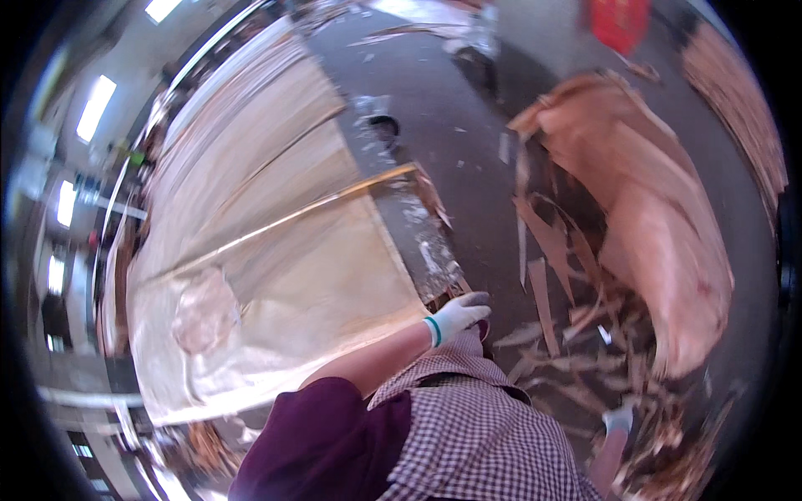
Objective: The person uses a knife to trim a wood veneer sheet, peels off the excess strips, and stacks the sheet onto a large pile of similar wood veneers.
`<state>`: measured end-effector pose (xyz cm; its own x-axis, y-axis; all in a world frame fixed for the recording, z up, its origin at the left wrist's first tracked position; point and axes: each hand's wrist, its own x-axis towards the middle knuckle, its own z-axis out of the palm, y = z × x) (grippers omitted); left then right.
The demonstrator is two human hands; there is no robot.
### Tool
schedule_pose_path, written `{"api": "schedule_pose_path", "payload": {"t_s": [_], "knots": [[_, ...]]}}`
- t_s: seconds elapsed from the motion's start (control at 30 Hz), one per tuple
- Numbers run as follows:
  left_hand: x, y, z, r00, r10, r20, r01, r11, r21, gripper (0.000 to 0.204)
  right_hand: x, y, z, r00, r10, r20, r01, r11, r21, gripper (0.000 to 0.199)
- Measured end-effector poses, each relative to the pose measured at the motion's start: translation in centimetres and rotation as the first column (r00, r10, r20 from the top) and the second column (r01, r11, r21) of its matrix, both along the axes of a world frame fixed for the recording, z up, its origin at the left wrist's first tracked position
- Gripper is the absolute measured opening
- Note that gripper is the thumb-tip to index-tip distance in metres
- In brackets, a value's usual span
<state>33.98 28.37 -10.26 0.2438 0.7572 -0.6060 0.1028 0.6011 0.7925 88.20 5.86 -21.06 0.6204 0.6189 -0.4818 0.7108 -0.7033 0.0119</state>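
Observation:
My left hand (459,316), in a white glove with a green cuff, is at the near right corner of a broad pale wood veneer sheet (309,292). Blur hides whether its fingers grip anything. Low on the right, my right hand (618,418), also in a white glove, hangs over torn veneer strips (585,365) on the floor; its fingers are too smeared to read. Across the sheet lies a long thin yellow strip (334,200). A roundish pale patch (205,312) shows on the sheet's left part.
A large curled reddish-brown veneer sheet (660,225) stands on the grey floor (451,108) at the right. Stacked veneer (735,108) lies at the far right. Something red (620,23) hangs at the top. Scraps (209,449) are heaped at the lower left.

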Motion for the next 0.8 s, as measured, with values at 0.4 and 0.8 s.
{"api": "schedule_pose_path", "payload": {"t_s": [0.4,0.8], "knots": [[3.5,13.1,-3.1,0.999,-0.023,0.042,0.014,0.978,0.208,0.046,-11.0,33.5,-0.2,0.84,0.326,-0.433,-0.278,0.945,0.172,0.035],[-2.6,17.9,-0.8,0.64,0.764,-0.085,-0.733,0.64,0.23,0.037,-21.4,63.0,1.4,0.407,0.775,-0.483,-0.748,0.586,0.311,0.041]]}}
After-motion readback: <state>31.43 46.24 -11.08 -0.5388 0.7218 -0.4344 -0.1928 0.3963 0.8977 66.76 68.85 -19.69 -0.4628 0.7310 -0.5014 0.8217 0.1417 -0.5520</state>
